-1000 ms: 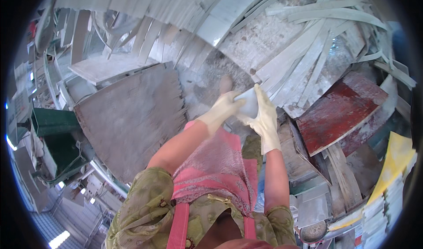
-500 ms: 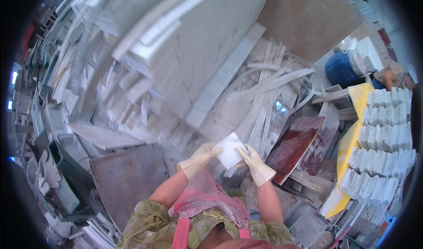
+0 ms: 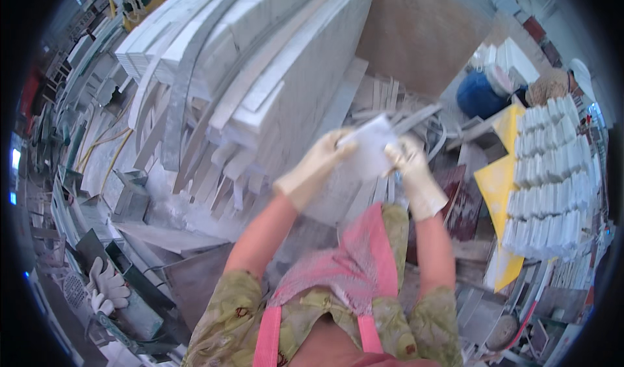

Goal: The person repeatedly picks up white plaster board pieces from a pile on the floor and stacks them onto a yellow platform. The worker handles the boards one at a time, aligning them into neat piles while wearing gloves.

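Note:
A thin white square tile point(image 3: 370, 149) is held out in front of my body, slightly blurred by motion. My left hand point(image 3: 318, 162), in a cream rubber glove, pinches its left edge with the thumb on top. On the opposite edge, my gloved right hand point(image 3: 416, 173) also grips the tile; the fingers beneath it are partly hidden. Both forearms reach forward from green patterned sleeves, over a dusty pink apron point(image 3: 344, 266).
Long white slabs and strips point(image 3: 260, 107) are stacked ahead on the left. On the right, rows of white tiles point(image 3: 552, 172) stand beside a yellow board point(image 3: 497, 191). A blue drum point(image 3: 480, 95) and another person point(image 3: 551, 88) are far right. White gloves point(image 3: 107, 286) lie lower left.
Both hands have moved forward and up, away from my body, still holding the white tile. My arms are stretched farther out, and the whole view has shifted.

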The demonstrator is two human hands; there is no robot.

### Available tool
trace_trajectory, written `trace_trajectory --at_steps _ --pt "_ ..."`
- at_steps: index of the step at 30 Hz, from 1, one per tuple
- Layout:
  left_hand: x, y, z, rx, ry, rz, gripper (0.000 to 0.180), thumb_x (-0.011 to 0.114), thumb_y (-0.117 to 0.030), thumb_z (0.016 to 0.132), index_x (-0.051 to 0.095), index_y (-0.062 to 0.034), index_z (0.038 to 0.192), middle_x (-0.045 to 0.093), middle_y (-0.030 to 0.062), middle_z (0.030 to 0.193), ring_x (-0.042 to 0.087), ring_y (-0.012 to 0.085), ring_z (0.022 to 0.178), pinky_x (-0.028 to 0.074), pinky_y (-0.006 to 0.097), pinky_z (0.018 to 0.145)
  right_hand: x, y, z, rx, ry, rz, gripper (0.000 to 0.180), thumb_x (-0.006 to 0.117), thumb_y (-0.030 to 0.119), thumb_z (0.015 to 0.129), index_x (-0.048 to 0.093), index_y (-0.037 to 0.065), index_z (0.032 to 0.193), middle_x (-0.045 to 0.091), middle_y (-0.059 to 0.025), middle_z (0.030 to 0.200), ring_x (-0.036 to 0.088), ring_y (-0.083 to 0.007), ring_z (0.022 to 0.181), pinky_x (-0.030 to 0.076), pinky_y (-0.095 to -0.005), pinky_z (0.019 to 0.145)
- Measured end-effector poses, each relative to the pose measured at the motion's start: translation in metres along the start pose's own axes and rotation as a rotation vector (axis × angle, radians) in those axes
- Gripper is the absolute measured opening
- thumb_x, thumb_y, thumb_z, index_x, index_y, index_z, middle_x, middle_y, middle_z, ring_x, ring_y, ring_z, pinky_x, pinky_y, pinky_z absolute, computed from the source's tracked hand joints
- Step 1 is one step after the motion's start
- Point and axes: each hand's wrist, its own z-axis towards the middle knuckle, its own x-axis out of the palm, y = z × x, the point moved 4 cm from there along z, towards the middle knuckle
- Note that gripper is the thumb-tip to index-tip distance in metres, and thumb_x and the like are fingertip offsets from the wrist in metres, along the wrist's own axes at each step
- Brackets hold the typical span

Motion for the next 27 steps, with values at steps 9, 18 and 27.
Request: trace_trajectory --at_steps 9,18,27 --pt "-0.058 -0.197 0.128 0.275 -0.102 0.844 0.059 0.055 -0.047 0.098 0.057 -0.0033 0.138 0.062 0.0197 0.136 0.059 0.0317 0.126 0.043 0.039 0.108 -0.13 0.086 0.064 -0.322 -0.538 -0.474 0.035 0.068 0.028 0.097 0.07 -0.004 0.111 0.068 -0.006 0.092 0.064 -0.0104 0.073 0.055 -0.0259 0.06" --pt "-0.116 -0.16 0.405 0.519 -0.155 1.593 0.055 0.06 -0.036 0.094 0.056 0.0009 0.136 0.062 0.0225 0.133 0.056 0.0369 0.127 0.044 0.043 0.108 -0.211 0.071 0.257 -0.271 -0.664 -0.345 0.04 0.075 0.025 0.093 0.064 -0.006 0.117 0.066 -0.0115 0.109 0.064 -0.0124 0.081 0.052 -0.0234 0.053" --pt "-0.143 -0.093 0.525 0.304 -0.158 1.571 0.069 0.066 -0.031 0.091 0.043 0.001 0.148 0.045 0.0232 0.152 0.04 0.0356 0.144 0.033 0.042 0.12 -0.179 0.211 0.576 -0.594 -0.338 -0.615 0.032 0.068 0.027 0.09 0.068 -0.003 0.1 0.066 -0.0174 0.085 0.063 -0.0309 0.078 0.05 -0.0383 0.075"
